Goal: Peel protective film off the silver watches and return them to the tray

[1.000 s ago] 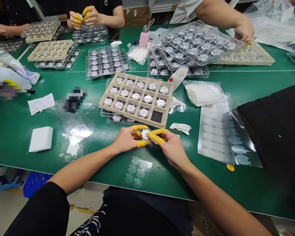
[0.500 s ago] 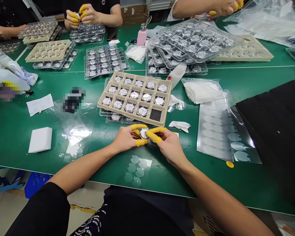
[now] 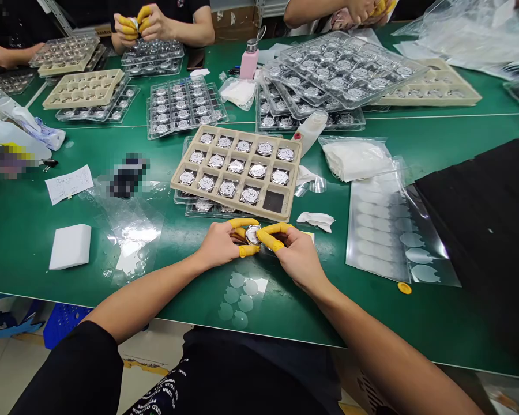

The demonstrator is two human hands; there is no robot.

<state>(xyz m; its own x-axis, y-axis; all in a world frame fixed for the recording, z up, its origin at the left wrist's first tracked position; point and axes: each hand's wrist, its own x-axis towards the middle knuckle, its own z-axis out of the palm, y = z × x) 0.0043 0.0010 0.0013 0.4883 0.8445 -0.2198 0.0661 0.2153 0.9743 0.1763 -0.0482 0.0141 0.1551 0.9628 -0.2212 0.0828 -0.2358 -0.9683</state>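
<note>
A round silver watch case is held above the green table, just in front of the beige tray. My left hand grips the case from the left, yellow finger cots at its upper and lower edges. From the right, my right hand has its cot-covered thumb and forefinger closed together against the case's right side; whether a thin film is between them I cannot tell. Watch cases fill the tray except its front right cell, which shows a dark bottom. A clear sheet with round film pieces lies below my hands.
Stacked clear trays of watch cases stand at the back, near a pink bottle. Film sheets and a black cloth lie right; a white block sits left. Co-workers' hands work across the table.
My hands and the watch case stay almost in place. Across the table at the upper right, a co-worker's arms and hands have shifted left.
</note>
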